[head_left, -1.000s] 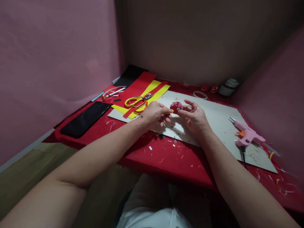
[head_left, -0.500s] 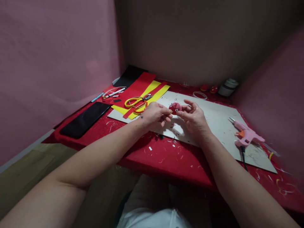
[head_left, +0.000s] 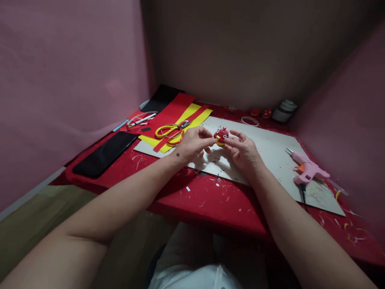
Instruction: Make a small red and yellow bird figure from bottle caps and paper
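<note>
A small round red bird figure (head_left: 221,131) is held up over the white board (head_left: 270,154). It has white eyes, a tuft on top and yellow parts in front and below. My right hand (head_left: 243,148) pinches its right side between thumb and fingers. On the other side, the thumb and fingertips of my left hand (head_left: 196,141) close on its left edge, by the yellow part. Fingers hide some of the figure's sides. Just left of my left hand, scissors (head_left: 169,130) with yellow and orange handles lie on corrugated paper strips.
A pink glue gun (head_left: 311,170) with a black cord lies on the board's right part. Red paper (head_left: 173,110), black paper (head_left: 162,96) and a black phone (head_left: 105,154) are at left. At the back stand a grey-white container (head_left: 284,111) and small red pieces (head_left: 266,113). Scraps litter the red cloth.
The bird figure has been tilted, so its tuft now points up and yellow shows below its eyes. My left fingers have opened slightly around it. The whole view has shifted a little.
</note>
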Available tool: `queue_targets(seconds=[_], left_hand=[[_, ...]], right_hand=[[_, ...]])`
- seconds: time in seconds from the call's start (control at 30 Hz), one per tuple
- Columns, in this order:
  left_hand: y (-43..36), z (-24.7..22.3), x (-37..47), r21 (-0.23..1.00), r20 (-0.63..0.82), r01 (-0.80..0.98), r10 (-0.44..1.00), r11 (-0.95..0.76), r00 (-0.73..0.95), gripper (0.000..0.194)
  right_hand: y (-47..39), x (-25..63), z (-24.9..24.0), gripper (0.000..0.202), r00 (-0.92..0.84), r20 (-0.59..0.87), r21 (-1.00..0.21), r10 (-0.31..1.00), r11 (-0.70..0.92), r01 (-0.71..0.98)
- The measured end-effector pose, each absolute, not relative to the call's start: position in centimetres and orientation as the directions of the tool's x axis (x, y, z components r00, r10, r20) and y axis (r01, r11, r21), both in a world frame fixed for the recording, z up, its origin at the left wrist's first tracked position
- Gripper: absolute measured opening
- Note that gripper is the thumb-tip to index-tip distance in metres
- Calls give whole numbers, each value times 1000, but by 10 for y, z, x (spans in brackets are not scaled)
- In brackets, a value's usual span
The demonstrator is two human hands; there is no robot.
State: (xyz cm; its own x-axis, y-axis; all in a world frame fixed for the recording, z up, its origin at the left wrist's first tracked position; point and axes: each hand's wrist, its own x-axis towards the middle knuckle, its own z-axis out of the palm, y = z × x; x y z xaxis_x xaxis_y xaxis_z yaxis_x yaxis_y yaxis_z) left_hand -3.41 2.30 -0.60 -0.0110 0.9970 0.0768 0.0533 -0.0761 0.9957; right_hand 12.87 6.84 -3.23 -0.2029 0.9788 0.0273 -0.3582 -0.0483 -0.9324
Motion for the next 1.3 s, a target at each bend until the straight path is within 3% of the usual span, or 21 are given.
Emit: queue_targets(seconds=[0.13, 0.27, 1.03, 1.3], left_hand=[[22, -12, -29, 940, 282, 208, 959, -271, -25, 10], [22, -18, -27, 903, 340, 294, 939, -313, -45, 11], [25, -24, -27, 832, 396, 430, 918, -351, -18, 9], [27, -23, -30, 898, 313, 317, 949, -305, 24, 18]], right_hand=[[66, 127, -33, 65, -222, 19, -935, 975, -61, -348], [65, 126, -35, 66, -235, 19, -936, 972, -66, -346], [65, 125, -33, 63, -191, 10, -917, 981, -68, -393], [65, 124, -33, 63, -176, 3, -897, 984, -75, -435]])
